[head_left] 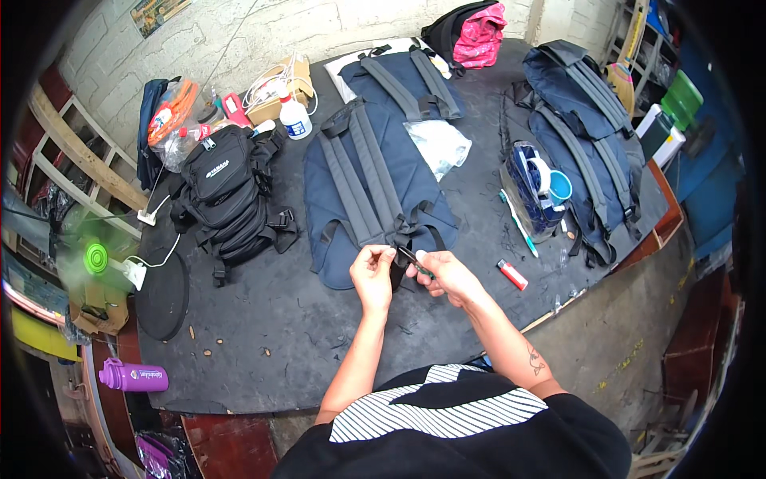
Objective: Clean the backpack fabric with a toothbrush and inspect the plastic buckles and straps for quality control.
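A navy backpack panel (339, 239) with two grey padded shoulder straps lies in front of me on the table. My left hand (373, 275) is closed in a pinch at its near edge, on a black strap (396, 273). Just to the right, my right hand (443, 275) is wrapped round small scissors (409, 257) with dark blades and a bit of green at the handle. The blades point left, toward the pinched fingers. Any thread between the hands is too fine to make out.
A black bag (227, 180) and a spray bottle (294, 116) stand to the left. More navy backpack panels (399, 76) lie at the back and right. A toothbrush (520, 223), red lighter (512, 275) and clear pouch (531, 195) lie to the right. A purple bottle (134, 375) sits at the left edge.
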Tool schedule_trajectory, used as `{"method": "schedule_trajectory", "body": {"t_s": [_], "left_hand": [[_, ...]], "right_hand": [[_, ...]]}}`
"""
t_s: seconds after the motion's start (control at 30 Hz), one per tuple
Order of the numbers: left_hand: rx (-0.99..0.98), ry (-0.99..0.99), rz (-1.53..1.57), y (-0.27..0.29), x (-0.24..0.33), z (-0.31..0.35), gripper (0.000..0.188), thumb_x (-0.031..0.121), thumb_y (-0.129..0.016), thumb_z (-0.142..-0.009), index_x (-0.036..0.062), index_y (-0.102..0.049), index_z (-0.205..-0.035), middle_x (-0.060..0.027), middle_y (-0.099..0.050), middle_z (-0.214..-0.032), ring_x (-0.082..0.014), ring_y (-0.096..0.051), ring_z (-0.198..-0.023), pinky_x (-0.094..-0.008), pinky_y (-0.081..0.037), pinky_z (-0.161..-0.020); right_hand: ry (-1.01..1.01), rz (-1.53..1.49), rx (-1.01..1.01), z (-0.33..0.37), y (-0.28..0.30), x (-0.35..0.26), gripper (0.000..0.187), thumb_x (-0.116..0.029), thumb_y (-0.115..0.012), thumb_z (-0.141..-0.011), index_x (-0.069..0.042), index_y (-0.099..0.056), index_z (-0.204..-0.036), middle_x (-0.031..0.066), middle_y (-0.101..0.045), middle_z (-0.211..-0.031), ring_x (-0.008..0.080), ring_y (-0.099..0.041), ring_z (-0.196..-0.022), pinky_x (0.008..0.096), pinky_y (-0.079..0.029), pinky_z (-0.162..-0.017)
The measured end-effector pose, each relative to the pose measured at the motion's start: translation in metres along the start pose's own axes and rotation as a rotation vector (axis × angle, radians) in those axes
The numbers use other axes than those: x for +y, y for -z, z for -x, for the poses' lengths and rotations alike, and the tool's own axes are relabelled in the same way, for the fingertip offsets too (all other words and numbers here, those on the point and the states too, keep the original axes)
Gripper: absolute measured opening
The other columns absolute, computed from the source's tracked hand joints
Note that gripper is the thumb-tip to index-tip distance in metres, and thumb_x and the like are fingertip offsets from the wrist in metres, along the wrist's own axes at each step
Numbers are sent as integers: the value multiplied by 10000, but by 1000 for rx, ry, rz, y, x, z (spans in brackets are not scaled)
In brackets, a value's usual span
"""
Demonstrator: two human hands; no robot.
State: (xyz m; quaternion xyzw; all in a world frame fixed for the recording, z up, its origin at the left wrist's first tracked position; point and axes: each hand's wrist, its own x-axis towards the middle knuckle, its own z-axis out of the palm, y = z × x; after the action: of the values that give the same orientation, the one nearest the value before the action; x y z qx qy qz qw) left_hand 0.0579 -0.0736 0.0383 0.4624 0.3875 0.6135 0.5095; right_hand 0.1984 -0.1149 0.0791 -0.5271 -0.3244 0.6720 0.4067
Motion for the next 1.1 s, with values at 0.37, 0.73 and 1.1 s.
{"method": "schedule_trajectory", "body": {"t_s": [0.37,0.73,1.1], "left_hand": [[-56,-427,-474,-3,18,3,47,-35,-635,-761,-29,-588,-758,-75,-607,-739,-179,-560,-718,-275,-436,-672],[-27,-519,-511,-7,21,8,66,-34,-642,-740,-23,-578,-754,-104,-608,-753,-231,-559,-718,-303,-439,-675],[-11,-574,-539,-6,-4,13,79,-46,-624,-747,-17,-554,-769,-114,-612,-778,-256,-569,-751,-320,-451,-694]], "right_hand": [[48,111,68,-4,-7,-10,334,-304,-494,-926,-16,-602,-796,-46,-435,-565,25,-309,-392,199,-218,-350],[135,-101,24,-10,-8,0,314,-289,-540,-912,-30,-591,-742,-53,-438,-535,19,-289,-403,199,-194,-367],[-34,-307,-60,-18,-3,11,306,-284,-487,-944,-41,-557,-772,-54,-437,-538,21,-271,-381,200,-203,-352]]}}
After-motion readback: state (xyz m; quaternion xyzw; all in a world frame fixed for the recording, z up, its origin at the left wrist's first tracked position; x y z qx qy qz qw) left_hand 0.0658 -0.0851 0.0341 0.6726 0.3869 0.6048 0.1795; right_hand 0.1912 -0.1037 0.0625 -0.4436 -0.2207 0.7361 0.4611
